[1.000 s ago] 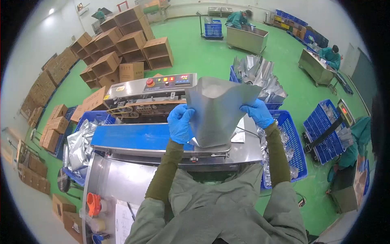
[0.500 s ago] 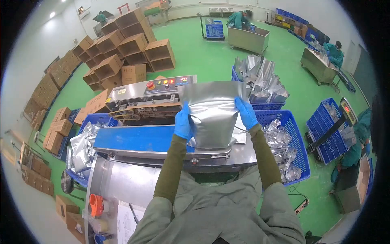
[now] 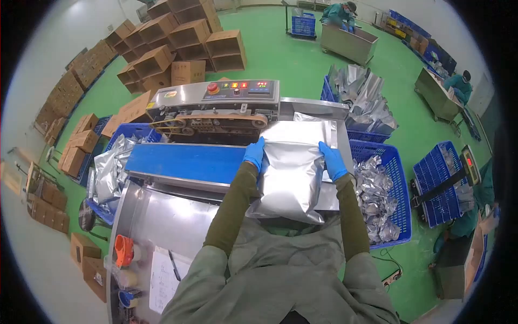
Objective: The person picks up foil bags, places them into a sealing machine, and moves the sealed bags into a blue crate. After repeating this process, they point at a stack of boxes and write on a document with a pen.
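Observation:
A filled silver foil bag (image 3: 291, 175) lies tilted in front of me, its flat top edge toward the machine and its bulging bottom toward my body. My left hand (image 3: 254, 153), in a blue glove, grips the bag's left upper side. On the right side my gloved right hand (image 3: 333, 161) grips it too. Just beyond and to the left stands a band sealing machine (image 3: 216, 102) with a red knob and lit displays. Its blue conveyor belt (image 3: 186, 166) ends beside my left hand. Another flat foil piece (image 3: 330, 132) shows partly behind the bag.
Blue crates of foil bags stand at left (image 3: 135, 129) and right (image 3: 402, 216); another crate (image 3: 367, 135) is behind. A steel table (image 3: 167, 216) holds a paper sheet (image 3: 162, 278) with a pen and tape rolls. Cardboard boxes (image 3: 226, 48) are stacked behind; co-workers (image 3: 341, 13) stand at metal bins.
Both hands have brought the bag lower and nearer my body, slightly right. It was held more upright before and now lies flatter. The view has shifted a little.

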A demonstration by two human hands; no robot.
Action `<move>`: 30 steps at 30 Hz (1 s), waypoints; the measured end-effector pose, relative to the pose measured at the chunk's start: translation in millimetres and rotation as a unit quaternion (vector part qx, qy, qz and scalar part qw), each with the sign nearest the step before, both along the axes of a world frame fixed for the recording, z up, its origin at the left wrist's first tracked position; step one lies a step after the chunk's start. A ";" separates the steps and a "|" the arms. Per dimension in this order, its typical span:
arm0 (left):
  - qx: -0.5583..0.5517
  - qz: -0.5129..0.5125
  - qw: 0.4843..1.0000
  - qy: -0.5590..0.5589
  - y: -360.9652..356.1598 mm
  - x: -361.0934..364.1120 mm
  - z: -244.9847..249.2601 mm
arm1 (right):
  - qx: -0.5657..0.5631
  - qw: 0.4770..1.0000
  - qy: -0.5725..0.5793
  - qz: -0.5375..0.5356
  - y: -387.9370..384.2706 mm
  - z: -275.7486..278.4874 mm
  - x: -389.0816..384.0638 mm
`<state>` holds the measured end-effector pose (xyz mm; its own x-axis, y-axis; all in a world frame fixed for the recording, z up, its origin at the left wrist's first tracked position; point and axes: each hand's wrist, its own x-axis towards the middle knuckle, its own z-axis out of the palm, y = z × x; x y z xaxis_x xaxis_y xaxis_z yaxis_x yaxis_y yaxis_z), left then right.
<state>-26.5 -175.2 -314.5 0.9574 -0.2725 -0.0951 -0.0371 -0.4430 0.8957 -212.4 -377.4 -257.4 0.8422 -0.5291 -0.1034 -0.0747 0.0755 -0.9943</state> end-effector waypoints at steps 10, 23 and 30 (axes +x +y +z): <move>0.166 -0.074 0.973 -0.141 85.0 48.9 14.5 | 0.051 0.994 0.052 0.087 51.7 17.1 23.1; -0.485 0.326 0.803 0.115 254.0 -145.4 29.5 | 0.092 0.984 0.052 0.145 56.8 14.3 -98.5; -0.654 0.172 0.728 0.113 242.3 -103.4 34.5 | 0.050 0.995 0.054 0.074 62.7 10.0 -111.9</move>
